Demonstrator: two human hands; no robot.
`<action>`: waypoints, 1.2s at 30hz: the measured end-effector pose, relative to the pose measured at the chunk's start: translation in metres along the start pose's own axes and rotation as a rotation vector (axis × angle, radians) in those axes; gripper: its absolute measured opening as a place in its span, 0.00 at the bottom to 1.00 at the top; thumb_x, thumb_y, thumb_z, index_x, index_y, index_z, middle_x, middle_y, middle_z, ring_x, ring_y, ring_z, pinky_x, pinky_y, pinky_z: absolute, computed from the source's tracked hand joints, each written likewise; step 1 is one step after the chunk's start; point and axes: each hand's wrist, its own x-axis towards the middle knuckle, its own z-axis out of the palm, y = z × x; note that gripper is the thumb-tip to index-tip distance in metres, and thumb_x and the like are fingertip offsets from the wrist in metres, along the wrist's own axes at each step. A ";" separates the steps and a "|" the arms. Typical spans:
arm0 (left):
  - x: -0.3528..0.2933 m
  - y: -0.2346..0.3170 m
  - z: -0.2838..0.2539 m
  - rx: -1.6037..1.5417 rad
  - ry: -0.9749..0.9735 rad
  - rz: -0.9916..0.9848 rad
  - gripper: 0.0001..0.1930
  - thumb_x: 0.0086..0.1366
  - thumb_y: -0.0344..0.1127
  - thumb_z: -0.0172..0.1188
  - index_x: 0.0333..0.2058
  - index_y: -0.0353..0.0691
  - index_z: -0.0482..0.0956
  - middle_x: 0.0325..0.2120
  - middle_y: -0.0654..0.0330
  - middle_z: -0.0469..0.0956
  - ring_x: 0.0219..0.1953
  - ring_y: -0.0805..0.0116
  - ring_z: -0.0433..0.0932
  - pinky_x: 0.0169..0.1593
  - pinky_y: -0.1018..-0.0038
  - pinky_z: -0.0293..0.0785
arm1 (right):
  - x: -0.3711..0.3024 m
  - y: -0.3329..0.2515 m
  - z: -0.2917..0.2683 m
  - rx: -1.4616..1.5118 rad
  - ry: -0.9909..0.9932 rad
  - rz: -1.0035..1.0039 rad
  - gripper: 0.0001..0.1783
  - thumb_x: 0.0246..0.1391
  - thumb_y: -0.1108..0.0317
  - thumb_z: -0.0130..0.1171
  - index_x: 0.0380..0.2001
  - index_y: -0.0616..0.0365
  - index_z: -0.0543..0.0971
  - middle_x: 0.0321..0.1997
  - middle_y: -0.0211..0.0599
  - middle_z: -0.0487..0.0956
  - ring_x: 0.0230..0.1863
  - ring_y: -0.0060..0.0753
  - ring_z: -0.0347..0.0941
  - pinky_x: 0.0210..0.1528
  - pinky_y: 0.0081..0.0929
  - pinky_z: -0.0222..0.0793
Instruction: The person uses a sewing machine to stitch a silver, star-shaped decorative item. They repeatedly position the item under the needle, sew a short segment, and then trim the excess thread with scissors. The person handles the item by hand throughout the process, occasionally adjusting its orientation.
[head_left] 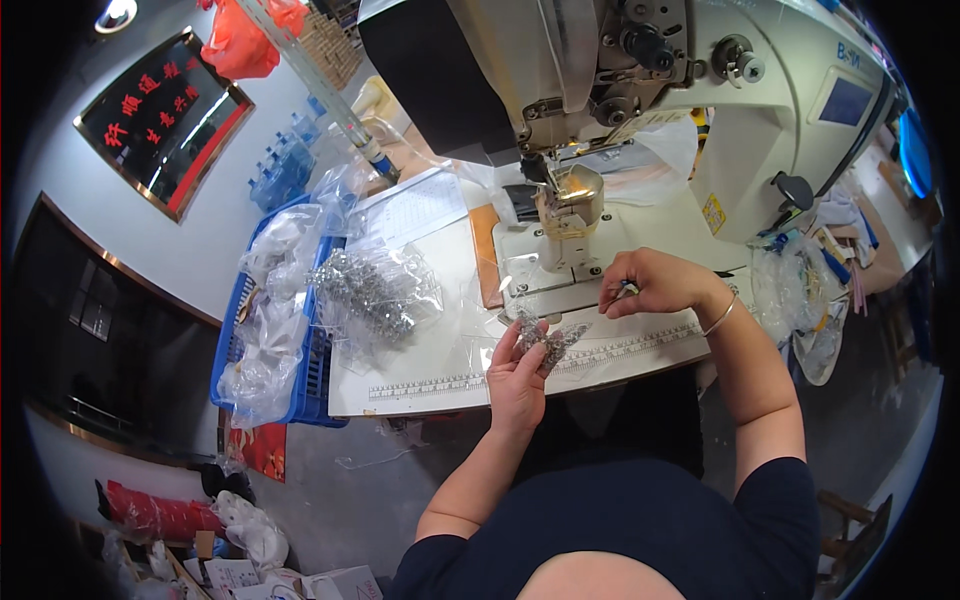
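My left hand (516, 388) is at the front of the sewing table, its thumb and fingers closed on a silvery, glittering piece (562, 345) that looks shaped like a small bow or upper. Just right of it, my right hand (655, 284) is closed in a pinch above the table edge. Something small and dark with a bluish spot shows between its fingers, too small to name. Behind both hands stands a white post-bed sewing machine (572, 205). On the left of the table lies a heap of similar glittering pieces (375, 292) in clear plastic.
A ruler strip (430, 385) runs along the table's front edge. A blue basket (318, 375) with clear plastic bags adjoins the table's left side. An orange-brown block (485, 255) and a printed sheet (415, 207) lie left of the machine. More plastic bags (790, 290) are at the right.
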 end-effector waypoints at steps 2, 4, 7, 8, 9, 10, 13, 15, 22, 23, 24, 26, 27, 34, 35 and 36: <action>0.000 -0.001 0.000 0.014 -0.030 -0.001 0.24 0.61 0.18 0.50 0.56 0.36 0.61 0.47 0.48 0.72 0.48 0.62 0.74 0.51 0.64 0.72 | 0.000 0.000 0.002 -0.026 0.044 -0.032 0.12 0.44 0.63 0.66 0.30 0.59 0.81 0.29 0.38 0.78 0.32 0.32 0.75 0.37 0.26 0.69; 0.000 -0.003 -0.003 0.044 -0.068 -0.008 0.25 0.60 0.18 0.50 0.57 0.36 0.61 0.46 0.48 0.73 0.48 0.63 0.74 0.51 0.66 0.72 | 0.006 -0.006 0.011 -0.046 0.109 -0.075 0.14 0.44 0.60 0.66 0.31 0.59 0.81 0.29 0.39 0.78 0.31 0.32 0.75 0.36 0.27 0.69; -0.001 -0.001 0.000 0.118 -0.196 -0.011 0.28 0.59 0.17 0.50 0.59 0.35 0.59 0.45 0.49 0.73 0.47 0.66 0.74 0.51 0.70 0.71 | 0.022 -0.024 0.030 0.129 0.050 -0.015 0.15 0.43 0.60 0.66 0.29 0.60 0.80 0.28 0.39 0.78 0.30 0.33 0.75 0.35 0.26 0.68; -0.002 0.000 0.002 0.144 -0.202 -0.003 0.29 0.59 0.17 0.51 0.59 0.35 0.58 0.44 0.50 0.74 0.47 0.66 0.74 0.51 0.71 0.71 | 0.026 -0.026 0.035 0.184 0.014 -0.001 0.15 0.43 0.60 0.66 0.28 0.61 0.80 0.28 0.39 0.78 0.29 0.34 0.75 0.34 0.26 0.68; -0.003 0.002 0.004 0.168 -0.208 0.007 0.29 0.59 0.17 0.51 0.60 0.35 0.57 0.44 0.51 0.74 0.46 0.67 0.75 0.51 0.72 0.71 | 0.027 -0.026 0.039 0.193 0.056 -0.023 0.14 0.42 0.61 0.66 0.27 0.61 0.80 0.28 0.38 0.78 0.29 0.33 0.74 0.34 0.26 0.68; -0.003 0.004 0.006 0.192 -0.212 0.019 0.30 0.58 0.17 0.51 0.60 0.35 0.56 0.43 0.51 0.75 0.45 0.68 0.75 0.51 0.73 0.70 | 0.029 -0.024 0.044 0.202 0.096 -0.047 0.13 0.42 0.61 0.66 0.26 0.61 0.79 0.27 0.38 0.77 0.29 0.33 0.74 0.33 0.26 0.67; 0.000 0.009 0.008 0.263 -0.144 -0.009 0.25 0.58 0.19 0.54 0.55 0.33 0.62 0.40 0.54 0.76 0.42 0.70 0.76 0.48 0.75 0.71 | 0.028 -0.023 0.055 0.146 0.218 -0.134 0.12 0.42 0.63 0.66 0.24 0.61 0.78 0.25 0.36 0.76 0.27 0.31 0.72 0.33 0.25 0.66; -0.001 0.008 0.004 0.255 -0.101 -0.025 0.20 0.58 0.20 0.55 0.50 0.32 0.67 0.38 0.55 0.77 0.41 0.72 0.76 0.47 0.77 0.72 | 0.025 -0.026 0.056 0.136 0.295 -0.156 0.10 0.43 0.65 0.66 0.23 0.60 0.78 0.23 0.34 0.75 0.27 0.29 0.71 0.32 0.25 0.65; 0.002 0.016 0.004 0.432 -0.125 0.180 0.11 0.52 0.19 0.62 0.36 0.32 0.75 0.30 0.59 0.77 0.34 0.74 0.76 0.38 0.79 0.74 | 0.016 -0.022 0.059 0.379 0.306 0.000 0.10 0.43 0.67 0.66 0.24 0.60 0.77 0.24 0.31 0.77 0.28 0.21 0.69 0.33 0.22 0.65; 0.003 0.021 0.009 0.487 -0.125 0.219 0.12 0.51 0.18 0.63 0.35 0.33 0.76 0.28 0.60 0.77 0.33 0.74 0.76 0.37 0.79 0.74 | 0.014 -0.026 0.059 0.400 0.350 0.053 0.09 0.44 0.68 0.66 0.24 0.61 0.77 0.25 0.29 0.77 0.28 0.18 0.68 0.33 0.20 0.64; 0.004 0.029 0.013 0.719 -0.129 0.440 0.12 0.48 0.18 0.63 0.34 0.35 0.77 0.27 0.59 0.77 0.31 0.72 0.76 0.35 0.79 0.74 | 0.012 -0.025 0.062 0.503 0.459 0.104 0.09 0.45 0.68 0.65 0.24 0.61 0.77 0.24 0.28 0.76 0.28 0.18 0.68 0.33 0.19 0.64; 0.009 0.044 0.022 1.182 -0.123 0.889 0.14 0.43 0.16 0.65 0.30 0.38 0.79 0.23 0.59 0.75 0.27 0.70 0.76 0.33 0.78 0.74 | 0.007 -0.014 0.074 0.714 0.682 0.202 0.08 0.46 0.69 0.64 0.24 0.61 0.77 0.24 0.26 0.75 0.28 0.17 0.67 0.33 0.16 0.63; 0.013 0.048 0.026 1.264 -0.108 1.099 0.15 0.38 0.18 0.65 0.29 0.41 0.81 0.22 0.62 0.74 0.26 0.69 0.76 0.34 0.75 0.71 | 0.003 -0.004 0.084 0.795 0.725 0.199 0.07 0.47 0.70 0.63 0.26 0.61 0.77 0.22 0.24 0.74 0.27 0.15 0.66 0.33 0.14 0.62; 0.030 0.056 0.028 1.792 -0.395 1.452 0.10 0.45 0.29 0.60 0.30 0.46 0.81 0.24 0.71 0.74 0.27 0.76 0.75 0.43 0.67 0.60 | -0.006 -0.041 0.146 1.421 0.597 -0.028 0.21 0.50 0.65 0.61 0.47 0.56 0.69 0.43 0.30 0.73 0.37 0.21 0.68 0.35 0.19 0.64; 0.035 0.053 0.025 1.796 -0.424 1.458 0.08 0.48 0.32 0.57 0.30 0.46 0.80 0.25 0.71 0.74 0.28 0.77 0.75 0.45 0.63 0.58 | -0.002 -0.040 0.147 1.419 0.663 0.041 0.19 0.52 0.64 0.60 0.46 0.56 0.70 0.42 0.29 0.73 0.37 0.21 0.68 0.34 0.19 0.63; 0.035 0.052 0.026 1.821 -0.462 1.468 0.08 0.48 0.32 0.57 0.30 0.45 0.80 0.26 0.72 0.74 0.28 0.77 0.75 0.45 0.62 0.58 | 0.003 -0.038 0.148 1.417 0.732 0.108 0.17 0.53 0.64 0.60 0.45 0.56 0.71 0.41 0.29 0.73 0.37 0.20 0.68 0.33 0.19 0.63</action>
